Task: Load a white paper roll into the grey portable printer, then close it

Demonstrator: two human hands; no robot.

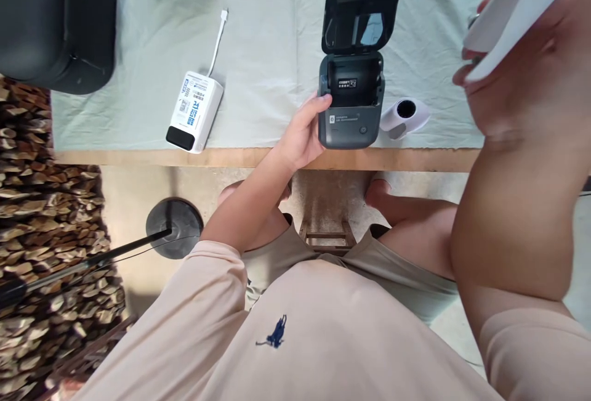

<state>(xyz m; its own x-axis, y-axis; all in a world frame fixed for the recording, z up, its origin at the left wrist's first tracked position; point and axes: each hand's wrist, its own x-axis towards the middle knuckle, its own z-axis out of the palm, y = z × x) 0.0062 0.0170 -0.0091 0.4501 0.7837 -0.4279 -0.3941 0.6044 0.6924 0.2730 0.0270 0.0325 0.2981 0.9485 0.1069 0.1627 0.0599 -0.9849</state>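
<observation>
The left hand has its fingers closed around the side of a dark label printer, lid open, at the surface's front edge. The right hand's fingers hold white paper up; a paper roll lies just beside the printer.

A pale peach short-sleeved shirt — navy emblem on its front — tops olive-grey shorts.
</observation>
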